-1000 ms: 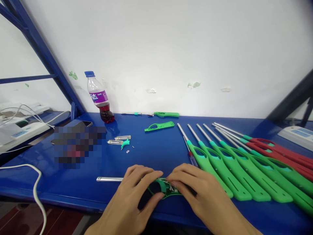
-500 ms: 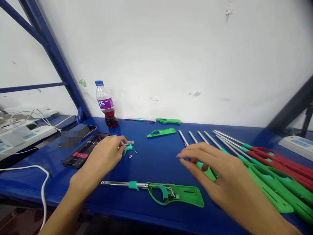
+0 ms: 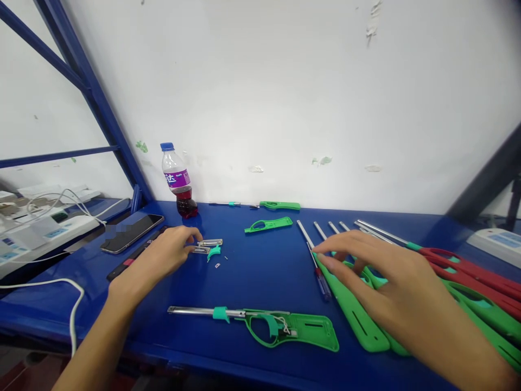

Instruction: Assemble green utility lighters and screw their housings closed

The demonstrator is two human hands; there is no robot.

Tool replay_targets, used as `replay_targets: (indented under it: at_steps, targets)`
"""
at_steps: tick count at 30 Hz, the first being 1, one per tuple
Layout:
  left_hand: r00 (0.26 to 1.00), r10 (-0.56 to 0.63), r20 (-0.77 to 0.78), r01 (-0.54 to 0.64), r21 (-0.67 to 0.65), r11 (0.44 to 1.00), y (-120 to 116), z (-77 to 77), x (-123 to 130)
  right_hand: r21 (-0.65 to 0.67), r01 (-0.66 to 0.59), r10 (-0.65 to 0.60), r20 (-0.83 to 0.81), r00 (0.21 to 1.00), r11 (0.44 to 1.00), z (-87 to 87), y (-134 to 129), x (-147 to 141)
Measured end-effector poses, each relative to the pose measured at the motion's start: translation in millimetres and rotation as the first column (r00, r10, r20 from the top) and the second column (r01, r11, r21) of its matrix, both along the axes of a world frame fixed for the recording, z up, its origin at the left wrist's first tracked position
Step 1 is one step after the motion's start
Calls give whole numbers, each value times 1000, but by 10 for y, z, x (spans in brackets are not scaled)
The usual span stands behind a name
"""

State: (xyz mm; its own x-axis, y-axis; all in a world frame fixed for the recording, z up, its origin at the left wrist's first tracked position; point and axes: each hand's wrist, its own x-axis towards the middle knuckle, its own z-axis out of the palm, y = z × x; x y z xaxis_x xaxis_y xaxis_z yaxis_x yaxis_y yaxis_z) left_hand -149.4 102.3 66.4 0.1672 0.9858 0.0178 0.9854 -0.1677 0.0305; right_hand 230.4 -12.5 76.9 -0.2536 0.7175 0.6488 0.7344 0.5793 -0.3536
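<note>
My left hand (image 3: 173, 250) is at the left of the blue table, thumb and forefinger slightly apart at two small metal-looking pieces (image 3: 211, 243). A teal curved trigger (image 3: 214, 251) and tiny bits lie beside them. My right hand (image 3: 378, 271) hovers over several long-nosed green lighters (image 3: 358, 315), its fingers apart and nothing seen in them. Near its fingertips lies a screwdriver (image 3: 323, 283) with a purple handle and thin shaft. In front lies an opened green lighter (image 3: 315, 331), with its metal tube (image 3: 191, 310), teal collar, trigger and white wires exposed.
At the back lie a green shell half (image 3: 272, 224), another green lighter part (image 3: 280, 206) and a thin rod (image 3: 222, 203). A drink bottle (image 3: 179, 182) and a phone (image 3: 134, 233) stand or lie left. Red lighters (image 3: 468, 271) lie right. A white cable (image 3: 75, 309) hangs over the left edge.
My left hand has drawn slightly left and loosened its pinch, leaving two small pieces visible. My right hand has moved right, uncovering the screwdriver handle and a green lighter.
</note>
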Motion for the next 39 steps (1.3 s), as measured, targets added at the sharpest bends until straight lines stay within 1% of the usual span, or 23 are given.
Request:
replay_targets:
  at_steps: [5,9,11,14,15,17,19,20,21,22,23,24,25,26,27,28,29,30,32,35,39]
  targets:
    - [997,-64,36,65,-12,998,-4,-117,-130,-5,12,-12,-6,1000,1000,3,8,-3]
    - [992,-92,87,90,21,996,-42,-203,-280,-41,-29,28,-17,999,999,-33,18,-95]
    - [987,-94,132,85,69,994,-86,-201,-368,-82,-51,50,-8,999,995,-50,26,-137]
    - [971,-109,214,78,145,986,-222,-104,-410,-145,-53,51,-12,999,988,-68,38,-212]
    - [963,-125,241,86,165,983,-290,-53,-372,-168,-52,48,-30,998,984,-74,38,-252]
    - [941,-181,286,125,206,971,-460,48,-194,-236,-68,49,-85,995,969,-93,24,-369]
    - [916,-246,318,167,254,953,-657,119,98,-311,-116,74,-144,987,943,-119,-3,-522]
    - [891,-304,338,220,263,939,-755,139,265,-336,-139,91,-155,984,932,-133,-18,-599]
    - [830,-384,405,288,278,916,-843,147,429,-365,-166,120,-146,982,916,-144,-30,-669]
    - [757,-446,478,322,321,891,-918,148,579,-383,-192,148,-140,979,904,-151,-37,-726]
    - [713,-462,528,344,311,886,-972,142,702,-401,-231,191,-138,972,887,-153,-38,-764]
    - [679,-483,553,353,331,875,-1003,132,791,-422,-274,233,-145,961,864,-151,-31,-782]
    - [661,-486,572,357,330,874,-1008,119,844,-438,-310,266,-161,951,844,-146,-19,-780]
    - [672,-477,567,358,315,879,-988,103,861,-444,-335,286,-176,942,831,-139,-2,-760]
    - [703,-462,541,351,302,887,-944,83,847,-437,-334,280,-184,942,835,-134,18,-727]
    - [744,-438,505,340,279,898,-881,58,808,-419,-311,256,-184,949,853,-130,37,-686]
    - [801,-410,437,320,268,909,-804,27,754,-396,-277,223,-178,958,875,-130,54,-641]
    - [841,-380,385,291,271,918,-721,-9,694,-373,-241,190,-168,967,896,-131,68,-598]
    - [888,-336,313,266,246,932,-560,-94,587,-344,-183,135,-159,978,921,-133,82,-525]
    - [942,-261,210,227,175,958,-406,-209,524,-330,-150,100,-165,981,932,-119,81,-464]
    - [978,-179,111,165,120,979,-364,-265,578,-312,-142,97,-154,983,939,-74,82,-435]
